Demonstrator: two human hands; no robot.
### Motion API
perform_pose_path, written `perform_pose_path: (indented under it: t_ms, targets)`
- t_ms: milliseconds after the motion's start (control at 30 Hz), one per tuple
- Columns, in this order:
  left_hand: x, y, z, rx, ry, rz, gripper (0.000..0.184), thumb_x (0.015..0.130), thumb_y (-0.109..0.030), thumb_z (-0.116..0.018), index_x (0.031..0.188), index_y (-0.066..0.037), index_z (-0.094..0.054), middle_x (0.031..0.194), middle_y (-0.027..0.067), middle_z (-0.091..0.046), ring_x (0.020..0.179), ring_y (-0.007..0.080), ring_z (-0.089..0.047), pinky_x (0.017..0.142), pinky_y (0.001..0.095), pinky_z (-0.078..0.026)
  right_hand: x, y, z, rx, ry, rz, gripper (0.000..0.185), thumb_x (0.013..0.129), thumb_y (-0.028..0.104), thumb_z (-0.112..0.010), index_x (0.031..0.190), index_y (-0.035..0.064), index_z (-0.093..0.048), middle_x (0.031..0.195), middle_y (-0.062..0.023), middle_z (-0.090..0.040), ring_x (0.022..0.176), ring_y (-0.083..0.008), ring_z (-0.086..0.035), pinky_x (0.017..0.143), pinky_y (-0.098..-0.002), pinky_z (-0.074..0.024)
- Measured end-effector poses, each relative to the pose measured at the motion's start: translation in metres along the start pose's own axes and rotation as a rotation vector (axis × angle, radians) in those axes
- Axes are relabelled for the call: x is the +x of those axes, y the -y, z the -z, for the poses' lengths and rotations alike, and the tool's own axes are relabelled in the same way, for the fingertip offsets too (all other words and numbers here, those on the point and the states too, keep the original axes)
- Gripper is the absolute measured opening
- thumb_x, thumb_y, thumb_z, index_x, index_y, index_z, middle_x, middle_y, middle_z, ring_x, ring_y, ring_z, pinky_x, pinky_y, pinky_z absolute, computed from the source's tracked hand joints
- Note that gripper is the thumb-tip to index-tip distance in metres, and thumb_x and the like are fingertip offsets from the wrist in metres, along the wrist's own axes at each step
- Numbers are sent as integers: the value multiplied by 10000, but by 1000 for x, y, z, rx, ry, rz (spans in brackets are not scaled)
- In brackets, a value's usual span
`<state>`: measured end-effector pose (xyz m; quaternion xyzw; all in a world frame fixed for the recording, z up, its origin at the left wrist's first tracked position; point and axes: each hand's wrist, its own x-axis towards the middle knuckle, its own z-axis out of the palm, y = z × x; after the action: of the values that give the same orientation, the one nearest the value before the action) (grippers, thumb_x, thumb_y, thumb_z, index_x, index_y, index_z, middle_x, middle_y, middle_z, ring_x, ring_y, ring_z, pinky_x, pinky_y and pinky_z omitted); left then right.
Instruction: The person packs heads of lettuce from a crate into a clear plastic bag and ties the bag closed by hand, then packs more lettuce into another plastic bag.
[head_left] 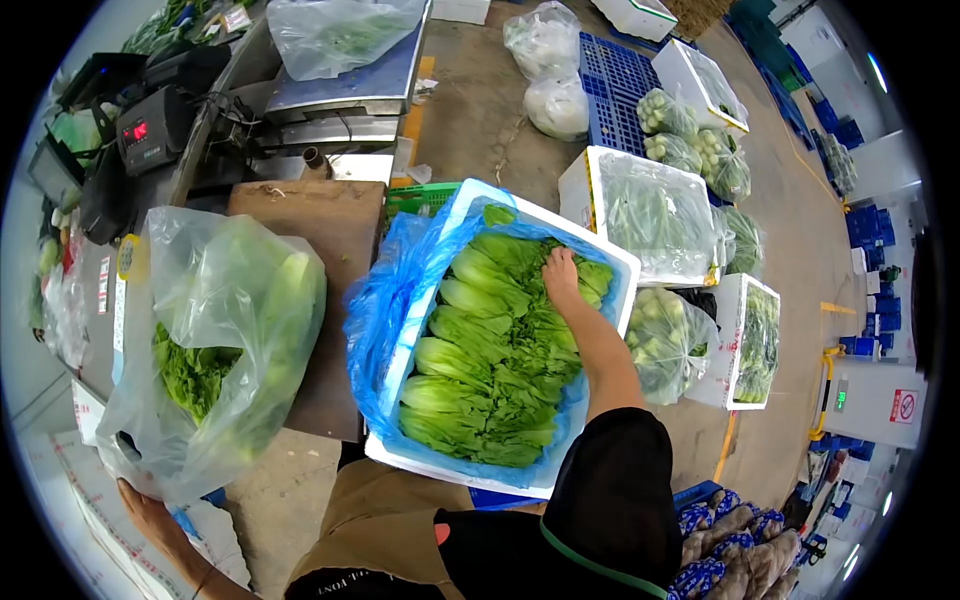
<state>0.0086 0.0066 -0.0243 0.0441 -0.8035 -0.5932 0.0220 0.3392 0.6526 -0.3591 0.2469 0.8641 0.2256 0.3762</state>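
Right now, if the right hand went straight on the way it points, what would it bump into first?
The right hand would likely meet the leafy greens just ahead first, then the far rim of the white box, though depth is unclear.

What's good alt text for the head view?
A person's right hand is among leafy greens packed in a white box lined with blue plastic. The left hand is at the near edge of a translucent bag of greens. More white boxes and bagged vegetables stand to the right.
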Motion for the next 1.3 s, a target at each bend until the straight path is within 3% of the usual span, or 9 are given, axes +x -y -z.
perform_pose_path:
  t_ms: [200,400,600,667,833,933,1033,1167,1300]
  targets:
    - [-22,-11,-21,152,-58,-32,632,940,-388,-446,1378,37,-281,1360,181,-372,1189,246,-444,993,338,-354,-2,-9,7,-78,50,160,229,788,195,-641,996,103,-667,1026,-95,-588,1084,-301,-411,986,-533,-261]
    - [-27,-24,-31,375,-63,-178,678,909,-411,-502,1378,33,-296,1371,168,-376,1237,256,-390,1014,345,-290,-36,-8,13,163,-147,8,103,724,135,-689,799,64,-682,879,-126,-589,987,-313,-447,943,-634,-307]
    - [-2,-15,-26,411,-66,-296,660,907,-385,-522,1369,36,-310,1382,177,-375,1249,261,-382,1029,347,-282,-102,-25,19,344,-523,-21,203,673,60,-700,867,53,-641,810,-133,-552,928,-324,-443,905,-511,-391]
    - [11,-16,-32,405,-158,-293,643,904,-357,-543,1361,37,-324,1378,186,-379,1243,270,-391,1037,354,-286,-128,-34,22,645,-651,24,294,633,57,-721,907,36,-617,868,-131,-563,947,-316,-456,894,-479,-385]
    - [-1,-46,-62,858,-399,-863,520,878,-229,-604,1296,24,-424,1302,203,-439,1196,301,-432,1007,386,-340,-209,-48,78,1557,-796,82,406,606,38,-768,961,-6,-575,903,-129,-587,927,-286,-501,857,-400,-397]
    - [-22,-59,-89,690,-198,-902,395,864,-60,-594,1240,6,-492,1194,154,-558,1090,251,-526,947,330,-387,-252,-50,122,2086,-399,-66,460,626,29,-792,1033,-6,-581,937,-73,-632,979,-231,-547,861,-355,-446]
    - [-28,-59,-102,612,293,-758,364,818,-29,-615,1175,-11,-548,1150,157,-589,1096,276,-545,957,338,-378,-264,-39,122,2367,-275,-86,570,628,13,-782,1139,2,-531,1115,-91,-587,1079,-205,-515,890,-343,-451]
    - [-17,-28,-97,878,761,-612,618,783,-331,-677,1264,-8,-461,1292,234,-453,1229,373,-397,1029,431,-318,-223,-17,37,2084,-555,-50,733,599,7,-762,1263,53,-455,1286,-118,-480,1189,-242,-447,959,-366,-417]
    - [-6,6,-94,1023,871,-550,718,731,-414,-706,1247,-1,-425,1166,252,-510,1157,361,-453,966,482,-342,-229,-10,213,2750,-448,424,706,638,-50,-689,1285,41,-419,1262,-130,-491,1150,-314,-480,974,-472,-418]
